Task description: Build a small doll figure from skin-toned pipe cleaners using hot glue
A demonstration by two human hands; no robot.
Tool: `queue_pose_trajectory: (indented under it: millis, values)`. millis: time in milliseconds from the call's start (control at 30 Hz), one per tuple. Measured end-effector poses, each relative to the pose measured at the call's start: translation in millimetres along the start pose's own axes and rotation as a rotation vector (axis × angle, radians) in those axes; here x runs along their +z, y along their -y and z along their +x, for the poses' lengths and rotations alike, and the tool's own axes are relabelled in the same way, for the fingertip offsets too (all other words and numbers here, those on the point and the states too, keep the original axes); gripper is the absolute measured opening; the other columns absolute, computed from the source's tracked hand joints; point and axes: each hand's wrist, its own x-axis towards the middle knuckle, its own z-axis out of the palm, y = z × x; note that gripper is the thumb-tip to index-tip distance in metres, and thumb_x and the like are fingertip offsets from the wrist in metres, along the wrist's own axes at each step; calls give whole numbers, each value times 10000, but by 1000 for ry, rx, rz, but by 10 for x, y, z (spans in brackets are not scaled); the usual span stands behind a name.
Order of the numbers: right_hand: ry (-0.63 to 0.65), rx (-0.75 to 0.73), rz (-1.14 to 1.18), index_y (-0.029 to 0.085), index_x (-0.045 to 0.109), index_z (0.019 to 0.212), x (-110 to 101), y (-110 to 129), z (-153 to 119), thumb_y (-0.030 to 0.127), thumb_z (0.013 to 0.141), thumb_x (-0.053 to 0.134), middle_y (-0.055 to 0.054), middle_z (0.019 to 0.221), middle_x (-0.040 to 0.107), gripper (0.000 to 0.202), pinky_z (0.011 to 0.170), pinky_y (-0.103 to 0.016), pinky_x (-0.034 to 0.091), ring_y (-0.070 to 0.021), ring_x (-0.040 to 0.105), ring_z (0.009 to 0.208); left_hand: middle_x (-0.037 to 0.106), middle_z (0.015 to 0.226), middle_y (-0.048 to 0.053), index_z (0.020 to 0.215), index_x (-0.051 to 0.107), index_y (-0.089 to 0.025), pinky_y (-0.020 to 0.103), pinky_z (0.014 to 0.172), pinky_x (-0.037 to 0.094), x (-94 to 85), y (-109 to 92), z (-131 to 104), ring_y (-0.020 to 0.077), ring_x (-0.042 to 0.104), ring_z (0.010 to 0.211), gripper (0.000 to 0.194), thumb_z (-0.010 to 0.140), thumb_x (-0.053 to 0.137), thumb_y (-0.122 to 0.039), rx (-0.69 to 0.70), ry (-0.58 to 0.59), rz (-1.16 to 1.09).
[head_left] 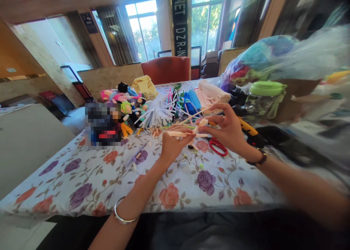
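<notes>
My left hand (171,145) grips a cream-coloured pipe-cleaner piece (177,134) above the flowered tablecloth (90,177). My right hand (228,130) pinches the other end of the same piece, where a thin stem (191,118) sticks up and left. Both hands hover over the middle of the table. Red-handled scissors (218,146) lie just below my right hand. A silver bangle (123,217) is on my left wrist, a dark bracelet (257,159) on my right.
A heap of white and coloured pipe cleaners (161,113) lies behind my hands. Small plush dolls (128,107) sit at left. A green-lidded jar (264,96), a yellow glue gun (250,131) and a big plastic bag (273,60) stand at right. A red chair (166,69) is behind.
</notes>
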Motion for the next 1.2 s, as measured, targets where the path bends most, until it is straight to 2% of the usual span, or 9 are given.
queue_pose_trajectory:
  millis: [67, 167, 333, 433, 667, 800, 967, 1067, 1200]
  values:
    - [-19, 0, 21, 283, 503, 1005, 23, -4, 13, 221, 608, 799, 16, 974, 623, 499, 672, -268, 589, -159, 693, 790, 723, 700, 19, 655, 703, -210, 316, 718, 528, -2, 18, 4, 164, 658, 736, 45, 655, 743, -230, -27, -8, -14]
    - [2, 47, 30, 275, 491, 1010, 56, -34, 44, 235, 626, 787, 33, 844, 642, 487, 649, -256, 578, -159, 694, 767, 724, 693, 24, 629, 705, -205, 323, 721, 526, -12, 46, 6, 174, 662, 717, 55, 637, 752, -232, -101, 7, -35]
    - [78, 123, 76, 249, 461, 1012, 131, -122, 181, 277, 637, 773, 51, 722, 655, 489, 593, -237, 552, -157, 697, 704, 713, 666, 19, 697, 722, -179, 275, 594, 514, -29, 94, -3, 169, 658, 631, 206, 585, 773, -344, -478, 32, -144]
    - [78, 142, 136, 251, 463, 980, 195, -182, 301, 278, 625, 777, 65, 704, 652, 475, 592, -229, 549, -135, 689, 660, 693, 622, 11, 719, 725, -162, 252, 573, 489, -43, 117, 4, 157, 643, 599, 268, 556, 782, -367, -611, 24, -183]
    - [131, 217, 233, 257, 447, 1000, 337, -342, 477, 268, 606, 786, 59, 721, 657, 520, 593, -220, 534, -115, 663, 658, 653, 574, -11, 660, 694, -147, 232, 579, 450, -62, 112, 48, 117, 590, 568, 241, 504, 801, -296, -727, -47, -297]
    - [128, 261, 272, 248, 451, 999, 403, -384, 486, 281, 608, 787, 42, 725, 660, 516, 658, -231, 526, -115, 655, 692, 631, 554, -15, 625, 675, -140, 234, 576, 445, -67, 95, 67, 115, 574, 563, 215, 492, 801, -252, -749, -84, -329]
    - [102, 296, 262, 239, 455, 986, 446, -392, 450, 311, 594, 795, 27, 734, 667, 524, 675, -252, 523, -123, 651, 697, 622, 563, -13, 631, 666, -133, 232, 586, 432, -81, 107, 67, 103, 554, 559, 241, 469, 812, -235, -784, -75, -362]
    - [84, 298, 269, 237, 453, 983, 444, -398, 429, 301, 592, 798, 25, 735, 672, 526, 657, -252, 524, -122, 650, 683, 630, 593, -5, 670, 676, -133, 241, 605, 429, -85, 132, 62, 112, 559, 582, 311, 430, 833, -253, -773, -69, -356]
    - [94, 292, 272, 245, 447, 991, 432, -419, 403, 309, 600, 793, 31, 737, 668, 526, 656, -264, 532, -129, 655, 683, 643, 636, 15, 687, 689, -131, 247, 607, 413, -88, 152, 62, 116, 550, 601, 327, 454, 826, -314, -710, -34, -312]
